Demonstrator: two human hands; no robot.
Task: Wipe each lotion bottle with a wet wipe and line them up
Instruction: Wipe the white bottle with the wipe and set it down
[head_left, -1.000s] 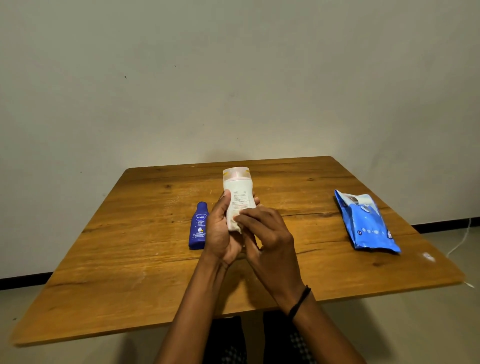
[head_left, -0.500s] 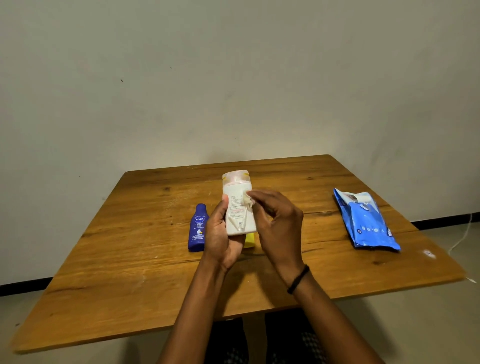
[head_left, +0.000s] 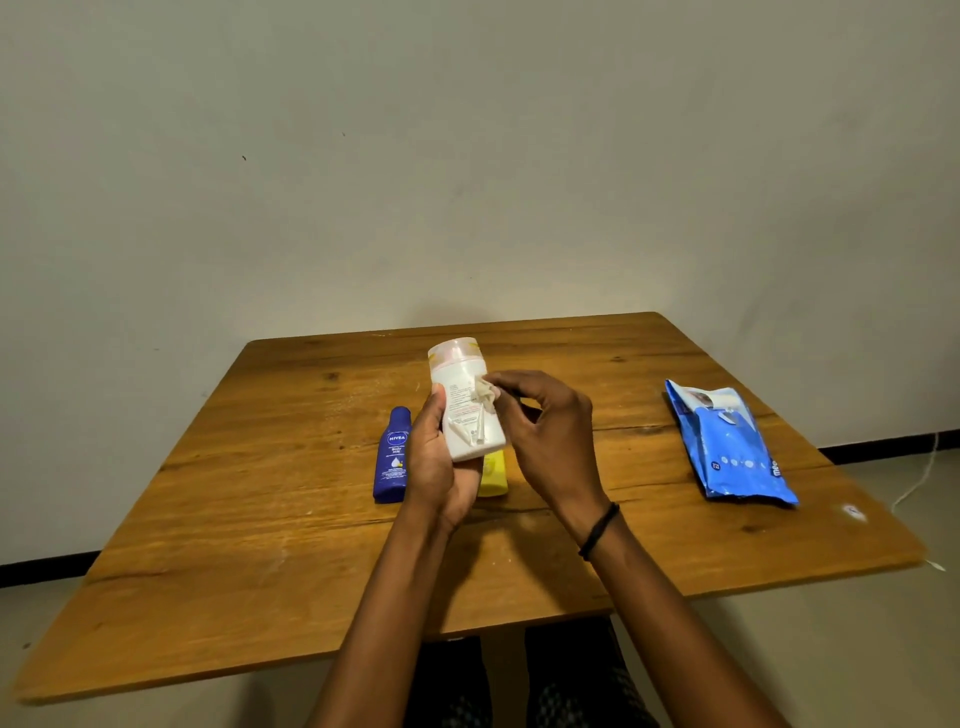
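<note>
The left hand (head_left: 441, 462) holds the white lotion bottle (head_left: 465, 400) above the wooden table (head_left: 260, 519), thumb on the near face and the other fingers curled behind it. The right hand (head_left: 545, 431) pinches a small crumpled wet wipe (head_left: 485, 393) between thumb and fingertips and presses it on the bottle's upper right side. A blue bottle (head_left: 393, 457) lies just left; a yellow bottle (head_left: 493, 475) is partly hidden behind the hands. The blue wipes pack (head_left: 727, 447) lies well apart at the right.

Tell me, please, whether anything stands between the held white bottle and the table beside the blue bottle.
Yes: a yellow bottle lies just right of the blue bottle, partly hidden below the white bottle.
</note>
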